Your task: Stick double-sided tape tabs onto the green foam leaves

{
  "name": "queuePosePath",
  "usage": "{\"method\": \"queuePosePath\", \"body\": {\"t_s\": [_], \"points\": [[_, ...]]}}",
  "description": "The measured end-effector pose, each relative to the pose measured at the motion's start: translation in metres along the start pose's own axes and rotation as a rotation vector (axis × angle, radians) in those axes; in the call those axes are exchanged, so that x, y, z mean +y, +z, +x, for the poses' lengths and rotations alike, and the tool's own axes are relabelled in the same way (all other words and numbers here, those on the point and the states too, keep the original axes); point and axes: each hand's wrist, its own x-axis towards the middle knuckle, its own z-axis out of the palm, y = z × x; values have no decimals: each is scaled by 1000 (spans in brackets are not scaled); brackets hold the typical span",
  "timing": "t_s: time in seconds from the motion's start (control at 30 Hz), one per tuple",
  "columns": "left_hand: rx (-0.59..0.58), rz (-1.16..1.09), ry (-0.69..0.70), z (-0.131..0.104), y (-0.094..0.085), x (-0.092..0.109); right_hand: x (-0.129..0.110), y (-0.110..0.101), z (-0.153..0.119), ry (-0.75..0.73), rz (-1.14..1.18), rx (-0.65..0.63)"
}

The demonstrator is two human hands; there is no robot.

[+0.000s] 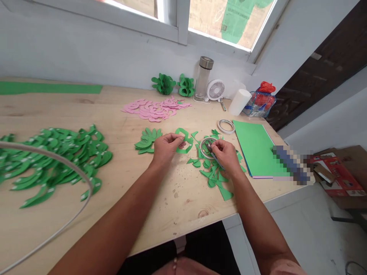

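Observation:
My left hand (168, 147) is closed, thumb against fingers, on the edge of a green paper cutout (183, 149) shaped like an open ring. To its right, my right hand (226, 152) is closed on a slim grey cutting tool (217, 159) with a dark tip; its exact kind is partly hidden by the fingers. The tip lies over a roll of tape (202, 151), which rests among green paper scraps (210, 179). Left of my left hand sits a small stack of green petal-shaped cutouts (147, 141).
A large heap of green paper strips (63, 156) covers the left side. Pink cutouts (155, 110) lie behind my hands. A glass bottle (203, 80), white fan (215, 90) and paper roll (240, 102) stand by the wall. Green sheets (255, 149) and another tape roll (226, 126) are right.

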Motion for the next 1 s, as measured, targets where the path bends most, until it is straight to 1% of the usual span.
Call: {"method": "queuePosePath", "body": {"t_s": [0.13,0.23,0.37,0.47,0.53,0.6,0.67,0.73,0.8,1.0], "points": [[-2,15,7,1,-1,0,-2,-2,-2,-47,-263,62],[-4,27,13,1,-1,-1,-1,-3,-3,-65,-385,84],[-14,15,18,2,-1,-2,-1,-4,-2,-134,-446,149],[-9,9,22,3,-1,-4,-6,-1,-5,-255,-422,185],[-5,11,22,3,-1,-5,-12,4,-9,-378,-422,135],[-6,12,19,3,0,-6,-17,10,-12,-501,-432,12],[-9,15,13,4,0,-6,-19,15,-15,-571,-469,-75],[-11,14,4,4,-1,-6,-20,17,-16,-580,-524,-114],[-12,12,-2,4,-1,-6,-20,16,-16,-549,-573,-115],[-12,0,13,5,0,-8,-17,8,-13,-434,-690,-36]]}}
